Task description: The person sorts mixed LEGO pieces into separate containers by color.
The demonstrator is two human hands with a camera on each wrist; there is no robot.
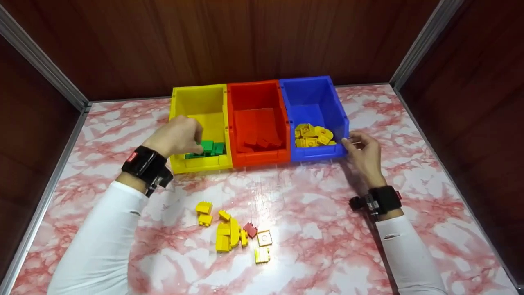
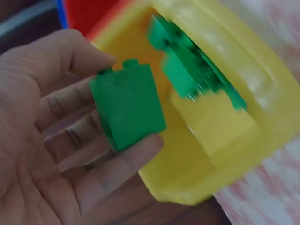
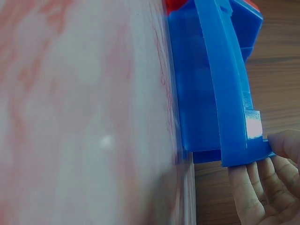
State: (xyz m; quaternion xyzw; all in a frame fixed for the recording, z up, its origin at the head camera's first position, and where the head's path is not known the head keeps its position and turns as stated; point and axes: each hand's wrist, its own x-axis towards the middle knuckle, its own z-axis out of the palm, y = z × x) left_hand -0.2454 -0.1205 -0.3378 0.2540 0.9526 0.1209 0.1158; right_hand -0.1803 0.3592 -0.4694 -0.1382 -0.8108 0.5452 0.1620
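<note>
My left hand (image 1: 176, 133) is over the front of the yellow bin (image 1: 208, 164). In the left wrist view it pinches a green toy block (image 2: 131, 108) between thumb and fingers, above the bin. Several other green blocks (image 2: 180, 70) lie inside, along the bin's front wall. On the far side of the row, my right hand (image 1: 365, 157) grips the front right corner of the blue bin (image 1: 321, 153). Its thumb (image 3: 286, 143) is on the rim, and its fingers are against the outer wall. Several yellow blocks (image 1: 313, 137) lie in the blue bin.
Between the two sits a red bin (image 1: 262, 158) with red blocks (image 1: 264, 142) in it. Nearer on the marbled table (image 1: 307, 221) lie several loose yellow blocks (image 1: 223, 237) and a red block (image 1: 250, 230). Brown panels (image 1: 262, 41) stand behind and at both sides.
</note>
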